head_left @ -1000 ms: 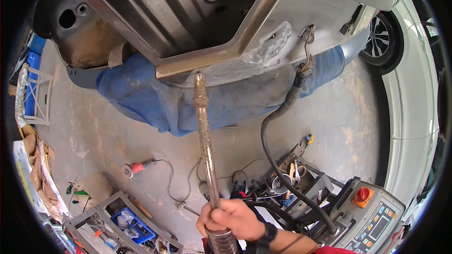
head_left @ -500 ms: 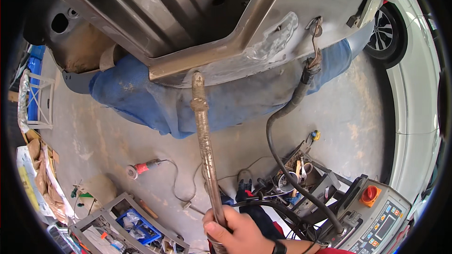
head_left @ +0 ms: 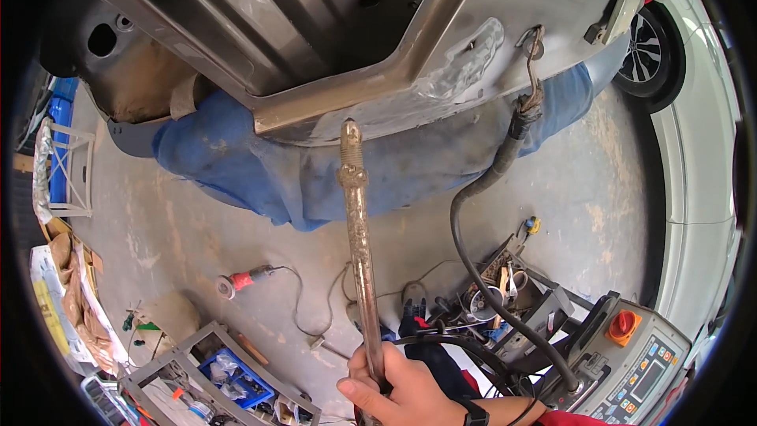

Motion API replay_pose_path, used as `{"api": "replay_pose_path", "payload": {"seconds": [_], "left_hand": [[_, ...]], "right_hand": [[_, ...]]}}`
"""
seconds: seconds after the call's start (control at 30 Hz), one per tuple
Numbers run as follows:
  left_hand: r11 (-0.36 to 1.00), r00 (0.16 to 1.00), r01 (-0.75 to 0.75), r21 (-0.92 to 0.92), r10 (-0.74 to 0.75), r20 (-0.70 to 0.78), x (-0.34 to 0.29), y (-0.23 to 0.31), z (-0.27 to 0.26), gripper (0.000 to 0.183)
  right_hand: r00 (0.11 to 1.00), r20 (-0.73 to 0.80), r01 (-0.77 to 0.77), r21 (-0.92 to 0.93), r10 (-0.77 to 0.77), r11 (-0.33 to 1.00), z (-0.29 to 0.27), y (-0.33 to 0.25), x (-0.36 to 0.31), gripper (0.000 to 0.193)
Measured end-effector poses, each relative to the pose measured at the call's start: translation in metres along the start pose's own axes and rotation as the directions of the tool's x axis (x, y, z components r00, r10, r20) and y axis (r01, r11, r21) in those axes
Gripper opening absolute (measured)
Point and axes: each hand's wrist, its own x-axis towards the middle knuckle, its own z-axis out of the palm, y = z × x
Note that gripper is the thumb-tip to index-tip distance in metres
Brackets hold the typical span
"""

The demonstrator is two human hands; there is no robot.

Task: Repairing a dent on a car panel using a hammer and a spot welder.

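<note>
My right hand [head_left: 406, 390], with a black band on its wrist, is closed around a long, worn metal rod [head_left: 360, 260]. The rod points away from me, and its far end has a threaded part and a blunt tip. That tip overlaps the lower edge of a grey car body panel [head_left: 465, 114]; whether they touch, I cannot tell. To the right of the tip, the panel carries a bare, sanded patch [head_left: 465, 59]. A clamp [head_left: 530, 71] on a thick black cable [head_left: 465, 244] hangs from the panel. My left hand is out of view.
A blue cloth [head_left: 331, 181] drapes below the panel. On the floor lies a red angle grinder [head_left: 244, 280] with its cord. A control unit with a red knob [head_left: 623, 327] and a tool cart [head_left: 552, 312] stand at right, near a white car [head_left: 698, 268]. Another cart [head_left: 197, 339] is at lower left.
The rod's tip has shifted a little to the right along the panel's lower edge, and my right hand has moved slightly right and is still gripping it.
</note>
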Motion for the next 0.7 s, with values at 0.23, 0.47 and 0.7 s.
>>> {"api": "replay_pose_path", "payload": {"seconds": [0.23, 0.47, 0.7], "left_hand": [[0.997, 0.998, 0.058, -0.057, -0.058, 0.0, 0.002, 0.003, 0.002, 0.029], [0.976, 0.991, 0.13, -0.174, -0.133, -0.004, 0.003, 0.004, 0.0, 0.03], [0.992, 0.992, 0.035, -0.119, -0.048, -0.114, 0.004, -0.009, 0.001, 0.033]], "right_hand": [[0.999, -0.025, -0.023, 0.016, 0.023, 1.0, -0.002, -0.009, 0.005, 0.023], [0.983, 0.09, -0.178, 0.224, 0.161, 0.958, -0.008, -0.003, 0.019, 0.033], [0.996, 0.071, -0.074, 0.347, 0.052, 0.935, 0.004, 0.026, -0.002, 0.031]]}}
